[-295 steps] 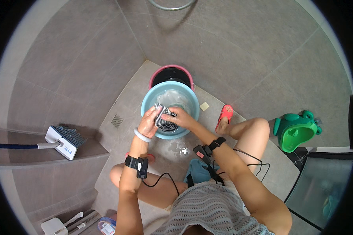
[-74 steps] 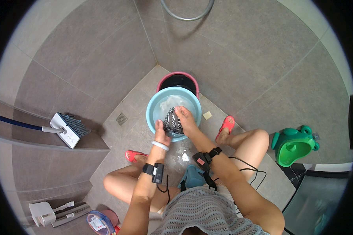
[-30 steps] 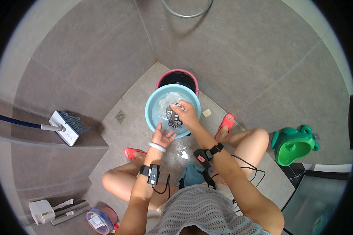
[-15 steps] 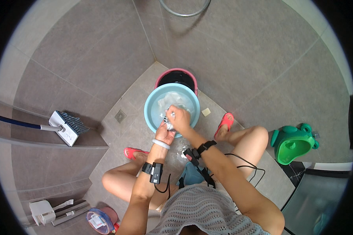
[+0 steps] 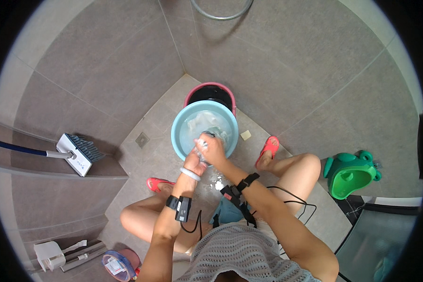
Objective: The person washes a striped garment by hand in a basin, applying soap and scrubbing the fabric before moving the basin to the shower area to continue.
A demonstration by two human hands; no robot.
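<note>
A light blue basin (image 5: 175, 134) of water stands on the tiled floor between my feet. Pale wet cloth (image 5: 202, 121) lies in the water. Over the basin's near side, my right hand (image 5: 213, 149) is closed on a small wet white cloth (image 5: 201, 146) with dark patches. My left hand (image 5: 193, 162) has its palm turned up and holds the lower part of the same cloth, just left of my right hand. The fingers hide much of the cloth, so its exact kind cannot be told.
Behind the basin stands a pink-rimmed tub (image 5: 211, 85) with dark contents. A pale yellow block (image 5: 246, 135) lies to its right. A floor drain (image 5: 142, 139) and a broom-like brush (image 5: 78, 155) are left; a green child's urinal (image 5: 348, 175) hangs right.
My left hand has shifted slightly down and left, and my right hand has turned a little over the cloth. Both still grip it above the basin.
</note>
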